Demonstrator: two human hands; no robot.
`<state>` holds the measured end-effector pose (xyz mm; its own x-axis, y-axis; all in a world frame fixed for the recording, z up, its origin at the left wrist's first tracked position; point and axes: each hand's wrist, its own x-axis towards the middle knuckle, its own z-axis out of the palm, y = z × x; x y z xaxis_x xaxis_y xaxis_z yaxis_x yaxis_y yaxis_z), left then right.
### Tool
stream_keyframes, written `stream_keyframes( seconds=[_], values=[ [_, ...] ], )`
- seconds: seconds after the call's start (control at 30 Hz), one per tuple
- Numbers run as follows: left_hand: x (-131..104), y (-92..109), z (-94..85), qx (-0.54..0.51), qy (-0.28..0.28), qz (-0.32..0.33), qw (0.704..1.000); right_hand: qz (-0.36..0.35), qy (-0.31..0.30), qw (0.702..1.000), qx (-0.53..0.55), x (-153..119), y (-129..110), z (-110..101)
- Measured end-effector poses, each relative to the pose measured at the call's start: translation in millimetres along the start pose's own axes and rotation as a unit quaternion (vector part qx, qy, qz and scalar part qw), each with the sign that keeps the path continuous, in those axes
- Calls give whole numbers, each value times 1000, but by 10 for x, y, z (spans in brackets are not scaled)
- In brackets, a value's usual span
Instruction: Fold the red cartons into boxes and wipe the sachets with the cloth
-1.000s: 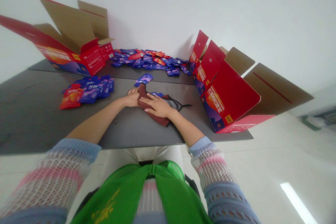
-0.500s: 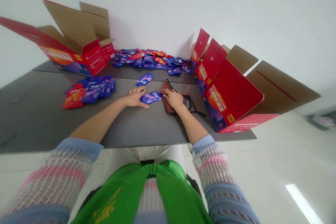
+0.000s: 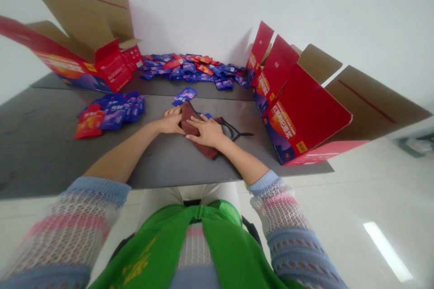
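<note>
A maroon cloth with black edging [image 3: 190, 115] lies partly over a blue sachet [image 3: 205, 115], only a bit of which shows above my right hand. My right hand [image 3: 206, 132] rests on the cloth with its fingers spread, pressing it down. At the cloth's left edge is my left hand [image 3: 171, 122], its fingers stretched and partly hidden by the cloth. Just beyond them lies another blue sachet [image 3: 186, 95]. To the left sits a small pile of blue sachets [image 3: 115, 110] with a red sachet [image 3: 90, 122] at its front.
Along the wall runs a heap of blue and red sachets [image 3: 190, 70]. An open red carton [image 3: 111, 65] stands at the back left. More open red cartons [image 3: 291, 113] line the right side of the grey table [image 3: 101, 162]. Black straps [image 3: 237, 133] trail from the cloth.
My right hand has moved left with the maroon cloth, which now covers most of the sachet beside my left hand. My left hand has hardly moved. The view has shifted slightly.
</note>
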<state>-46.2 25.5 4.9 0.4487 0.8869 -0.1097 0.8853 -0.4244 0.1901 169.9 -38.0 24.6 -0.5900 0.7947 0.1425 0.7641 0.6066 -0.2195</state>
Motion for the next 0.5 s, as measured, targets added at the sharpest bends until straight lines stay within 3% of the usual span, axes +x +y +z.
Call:
stream_keyframes(
  seconds=[0.17, 0.33, 0.5],
  values=[
    [-18, 7, -15, 11, -9, 9, 1000, 101, 16, 994, -27, 79, 271, -1],
    [-13, 19, -40, 8, -7, -4, 1000, 189, 44, 981, -16, 96, 397, -99],
    [-8, 4, -60, -11, 27, 0, 1000, 221, 78, 972, 7, 84, 448, -146]
  ],
)
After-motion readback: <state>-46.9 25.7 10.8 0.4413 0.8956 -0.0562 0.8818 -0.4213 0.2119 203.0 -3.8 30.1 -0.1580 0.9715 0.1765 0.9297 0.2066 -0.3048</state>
